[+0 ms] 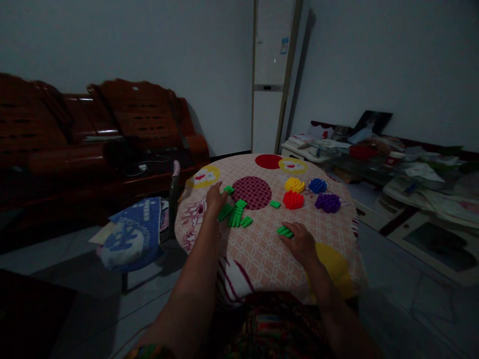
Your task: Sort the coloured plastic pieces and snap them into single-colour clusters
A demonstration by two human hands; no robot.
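My left hand point(216, 200) is at the left of the round table, thumb and forefinger closed at the edge of a small green plastic piece point(228, 189). Just below it lies a loose pile of similar green pieces point(236, 214), partly hidden by that hand. Over on the right, my right hand point(302, 243) has its fingers curled round a short row of green pieces point(285, 231) on the cloth. Between the hands, one green piece point(275, 204) lies alone. The pieces are too small and dim to name more exactly.
Grouped clusters of yellow point(294, 185), red point(293, 200), blue point(318, 186) and purple pieces point(328, 202) sit at the table's right. A patterned cloth point(258, 249) covers the table. A chair with a blue cloth point(134, 232) stands left; a cluttered cabinet point(374, 199) is right.
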